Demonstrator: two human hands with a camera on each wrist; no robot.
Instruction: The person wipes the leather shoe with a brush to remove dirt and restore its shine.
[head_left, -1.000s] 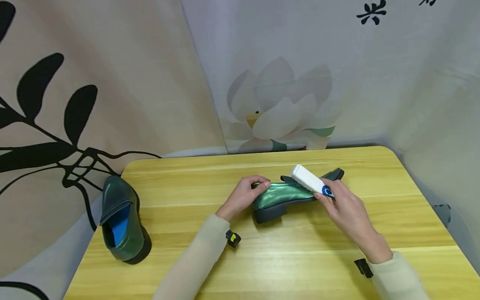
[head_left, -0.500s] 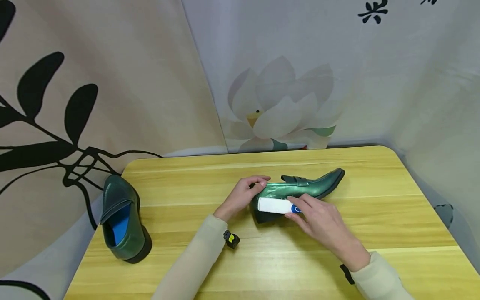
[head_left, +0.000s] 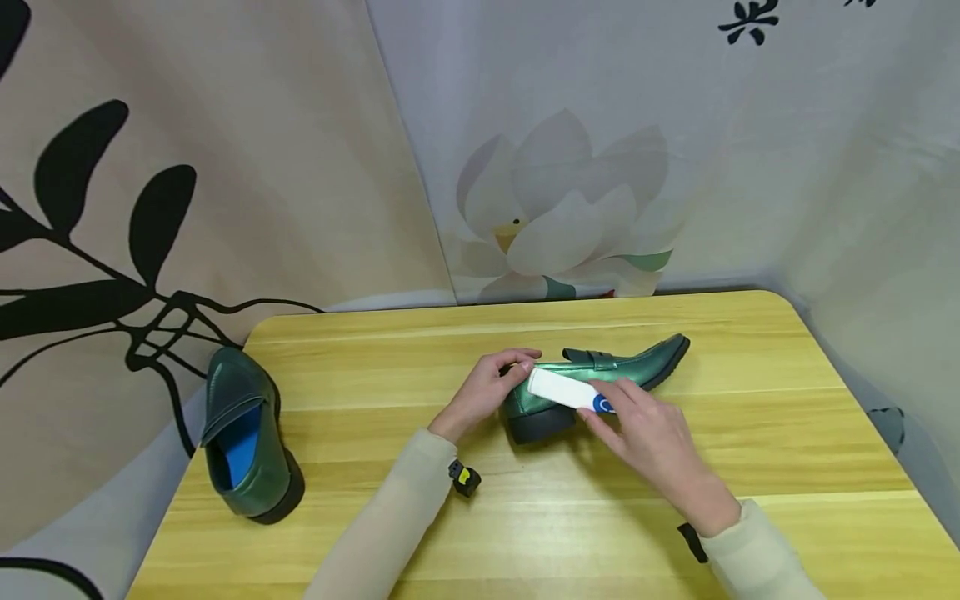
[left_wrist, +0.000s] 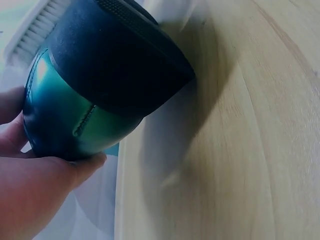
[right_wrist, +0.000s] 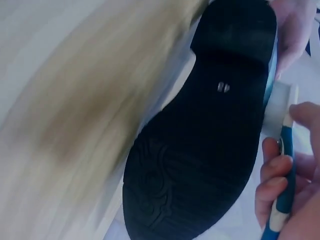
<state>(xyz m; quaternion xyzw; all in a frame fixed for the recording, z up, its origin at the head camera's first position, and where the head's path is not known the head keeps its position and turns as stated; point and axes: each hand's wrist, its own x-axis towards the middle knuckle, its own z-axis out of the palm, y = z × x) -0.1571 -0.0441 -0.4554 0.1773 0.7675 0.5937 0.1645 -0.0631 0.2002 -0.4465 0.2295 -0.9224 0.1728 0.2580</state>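
- Head view, far left: you have a dark green leather loafer with a blue insole (head_left: pixel 267 450) standing on the yellow wood-grain table (head_left: pixel 405 375), untouched by either hand. Whether it has been brushed, you cannot tell from its surface; if not, that whole shoe is left to do.
- Further right, your left hand (head_left: pixel 487 392) pinches the heel end of the second shoe, thumb on one side and fingers on the other, as your left wrist view shows. Your forearm slants in from the near edge, wrist low.
- At the centre, that shiny metallic-green loafer with a black sole (head_left: pixel 588 371) lies tilted between your hands, toe to the right, sole turned partly toward you. You cannot tell whether it rests on the table or is held just above it.
- Over its rear side, your white-headed brush with a blue-and-white handle (head_left: pixel 566 390) appears to meet the upper with its bristles. Judging by this, brushing is in hand and unfinished; which patches are done does not show.
- Rightmost, your right hand (head_left: pixel 645 429) grips the brush handle, fingers curled round it, forearm angled in from the lower right.
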